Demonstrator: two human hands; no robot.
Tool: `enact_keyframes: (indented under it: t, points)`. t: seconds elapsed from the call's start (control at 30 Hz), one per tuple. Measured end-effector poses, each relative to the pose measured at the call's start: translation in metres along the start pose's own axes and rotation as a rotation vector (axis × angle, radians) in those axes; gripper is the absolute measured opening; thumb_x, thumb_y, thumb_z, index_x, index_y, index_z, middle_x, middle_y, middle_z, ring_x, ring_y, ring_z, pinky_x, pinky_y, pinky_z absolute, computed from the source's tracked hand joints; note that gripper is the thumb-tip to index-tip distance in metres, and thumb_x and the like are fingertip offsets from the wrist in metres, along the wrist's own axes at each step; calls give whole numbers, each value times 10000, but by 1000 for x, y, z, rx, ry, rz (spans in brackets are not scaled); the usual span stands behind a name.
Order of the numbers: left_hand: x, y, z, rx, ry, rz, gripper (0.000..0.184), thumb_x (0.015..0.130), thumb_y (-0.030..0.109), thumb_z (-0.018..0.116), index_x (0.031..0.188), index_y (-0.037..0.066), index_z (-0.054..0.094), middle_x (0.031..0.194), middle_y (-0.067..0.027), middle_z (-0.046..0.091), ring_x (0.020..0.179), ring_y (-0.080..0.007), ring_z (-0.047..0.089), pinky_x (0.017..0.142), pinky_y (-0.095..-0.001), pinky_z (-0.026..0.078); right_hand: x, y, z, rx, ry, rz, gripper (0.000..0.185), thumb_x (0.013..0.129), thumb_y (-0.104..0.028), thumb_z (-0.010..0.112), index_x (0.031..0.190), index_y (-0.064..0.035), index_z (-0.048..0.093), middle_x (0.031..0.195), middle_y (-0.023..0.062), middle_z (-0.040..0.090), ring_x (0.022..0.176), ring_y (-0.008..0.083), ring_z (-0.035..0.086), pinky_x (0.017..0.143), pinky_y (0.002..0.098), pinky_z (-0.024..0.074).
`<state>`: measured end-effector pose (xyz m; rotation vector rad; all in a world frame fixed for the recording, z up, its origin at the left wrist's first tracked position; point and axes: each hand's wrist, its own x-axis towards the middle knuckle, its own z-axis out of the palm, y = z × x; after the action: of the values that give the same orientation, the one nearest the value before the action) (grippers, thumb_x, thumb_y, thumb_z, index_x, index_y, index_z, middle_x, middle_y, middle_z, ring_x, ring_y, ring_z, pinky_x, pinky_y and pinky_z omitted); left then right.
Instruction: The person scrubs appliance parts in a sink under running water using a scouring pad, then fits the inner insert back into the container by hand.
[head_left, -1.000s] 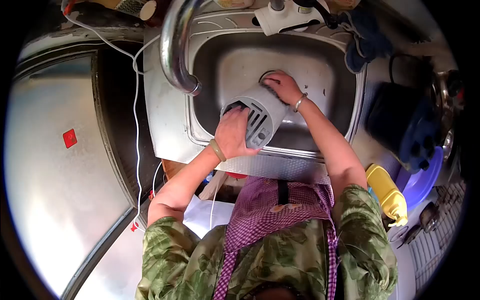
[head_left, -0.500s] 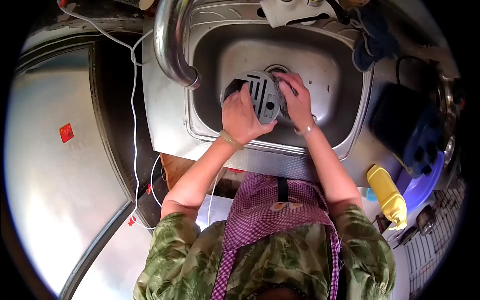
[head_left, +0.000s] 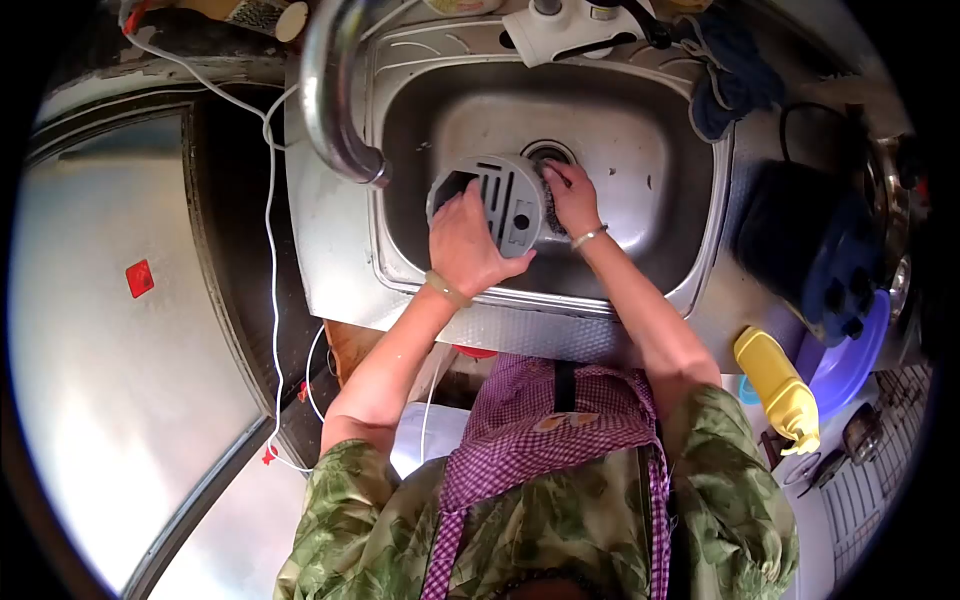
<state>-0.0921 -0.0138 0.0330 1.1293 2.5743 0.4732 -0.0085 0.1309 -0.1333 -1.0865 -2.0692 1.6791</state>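
Faucet (head_left: 340, 110) first: in the head view, with the sink (head_left: 640, 260) as our clock face and twelve at its far side, we see the spout hanging over the basin at ten, near the cylinder but apart from it. A white fixture (head_left: 570, 35) sits past the rim at twelve, and dark blue cloth (head_left: 725, 85) lies over the corner at one to two. We have a yellow bottle (head_left: 775, 385) and a purple basin (head_left: 855, 350) out between four and five, and a white cord (head_left: 272, 240) at nine. The drain (head_left: 548, 150) is partly hidden.

Our gray cylinder (head_left: 515, 190) is over the basin, just left of centre. Its slotted end faces up toward us, so we see its long axis nearly end-on.

Our left hand (head_left: 465, 245) grips that end from seven, thumb spread wide from the fingers, some reaching the dark opening. Our right hand (head_left: 572, 200), fingers closed narrowly, holds a dark wiry scourer (head_left: 550, 212) against the cylinder's side at three.
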Motion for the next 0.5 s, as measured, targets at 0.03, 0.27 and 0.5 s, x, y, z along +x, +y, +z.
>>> enact_keyframes:
  t: [0.03, 0.27, 0.5]
  points:
    - [-5, 1, 0, 6, -12, -27, 1126, 518, 450, 891, 1353, -103, 377, 1102, -255, 630, 1026, -418, 621, 946, -476, 472, -3, -28, -8, 82, -46, -78, 261, 931, -220, 665, 1115, -48, 733, 1068, 180, 664, 1015, 334, 634, 919, 382, 493]
    - [10, -6, -14, -61, -178, 401, 1041, 548, 416, 866, 1351, -76, 423, 1166, -236, 615, 1115, -389, 594, 1078, -480, 383, 12, 17, -28, 2, -63, 23, 203, 937, -144, 660, 1106, -62, 737, 992, 130, 654, 931, 283, 633, 861, 338, 494]
    - [-10, 29, -37, 149, -202, 355, 1171, 575, 612, 822, 1435, -51, 384, 1401, -247, 461, 1377, -376, 385, 1175, -544, 241, 16, -36, -53, 127, -162, -99, 233, 925, -183, 685, 1130, -84, 738, 1005, 122, 654, 974, 274, 634, 889, 345, 493]
